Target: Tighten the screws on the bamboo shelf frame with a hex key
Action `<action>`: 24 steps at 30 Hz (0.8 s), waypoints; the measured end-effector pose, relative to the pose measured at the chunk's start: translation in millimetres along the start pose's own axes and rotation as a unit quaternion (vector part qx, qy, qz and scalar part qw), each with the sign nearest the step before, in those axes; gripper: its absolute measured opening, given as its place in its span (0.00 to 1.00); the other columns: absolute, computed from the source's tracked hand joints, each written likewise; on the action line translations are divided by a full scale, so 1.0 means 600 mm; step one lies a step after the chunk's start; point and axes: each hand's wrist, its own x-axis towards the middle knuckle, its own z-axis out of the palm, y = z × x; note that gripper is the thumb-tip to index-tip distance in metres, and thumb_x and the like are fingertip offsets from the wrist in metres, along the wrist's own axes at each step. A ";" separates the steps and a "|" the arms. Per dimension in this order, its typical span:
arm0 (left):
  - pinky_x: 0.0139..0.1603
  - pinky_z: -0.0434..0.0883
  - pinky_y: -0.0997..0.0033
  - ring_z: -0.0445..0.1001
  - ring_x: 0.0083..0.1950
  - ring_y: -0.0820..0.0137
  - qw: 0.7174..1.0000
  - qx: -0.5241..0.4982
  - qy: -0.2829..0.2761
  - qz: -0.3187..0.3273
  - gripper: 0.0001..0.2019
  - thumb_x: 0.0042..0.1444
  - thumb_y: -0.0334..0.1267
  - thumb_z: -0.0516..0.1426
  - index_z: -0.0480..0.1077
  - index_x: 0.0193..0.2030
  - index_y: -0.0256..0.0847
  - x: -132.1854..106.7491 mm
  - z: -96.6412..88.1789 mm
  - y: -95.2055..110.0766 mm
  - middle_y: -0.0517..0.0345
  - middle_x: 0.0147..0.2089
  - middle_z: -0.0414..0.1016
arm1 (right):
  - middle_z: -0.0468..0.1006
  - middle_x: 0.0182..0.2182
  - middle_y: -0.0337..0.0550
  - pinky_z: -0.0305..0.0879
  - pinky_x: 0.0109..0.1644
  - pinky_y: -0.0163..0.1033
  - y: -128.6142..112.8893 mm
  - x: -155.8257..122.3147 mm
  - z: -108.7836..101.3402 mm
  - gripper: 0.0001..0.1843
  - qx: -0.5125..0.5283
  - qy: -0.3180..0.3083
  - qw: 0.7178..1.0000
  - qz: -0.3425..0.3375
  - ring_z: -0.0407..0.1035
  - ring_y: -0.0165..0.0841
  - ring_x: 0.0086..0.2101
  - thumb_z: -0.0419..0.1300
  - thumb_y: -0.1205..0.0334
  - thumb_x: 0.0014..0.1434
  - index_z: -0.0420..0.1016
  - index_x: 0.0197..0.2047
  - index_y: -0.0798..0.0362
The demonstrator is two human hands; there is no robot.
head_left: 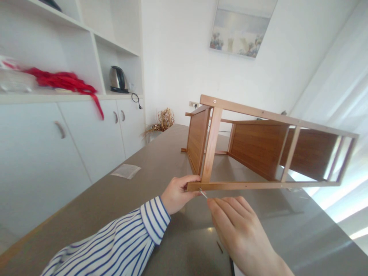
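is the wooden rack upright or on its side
On its side: the wooden rack has its long rails running roughly level and its panels standing on edge.

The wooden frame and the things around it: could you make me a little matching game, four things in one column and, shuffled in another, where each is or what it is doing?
Column one
1. Left hand
2. Right hand
3. Kettle
4. White packet

Column two
A. Lying flat on the grey table
B. Holding a thin metal tool against the wooden frame
C. Standing in an open compartment of the white shelf unit
D. Gripping the end of the wooden frame's lower rail

Right pairs: 1-D, 2-B, 3-C, 4-A.
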 end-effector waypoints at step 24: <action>0.37 0.76 0.74 0.79 0.33 0.69 1.000 0.004 0.016 0.010 0.18 0.44 0.45 0.64 0.73 0.39 0.36 0.001 0.001 0.002 0.56 0.34 0.80 | 0.75 0.21 0.37 0.58 0.22 0.29 -0.028 0.019 0.019 0.10 0.265 -0.021 0.921 0.285 0.69 0.27 0.19 0.49 0.64 0.63 0.71 0.35 0.52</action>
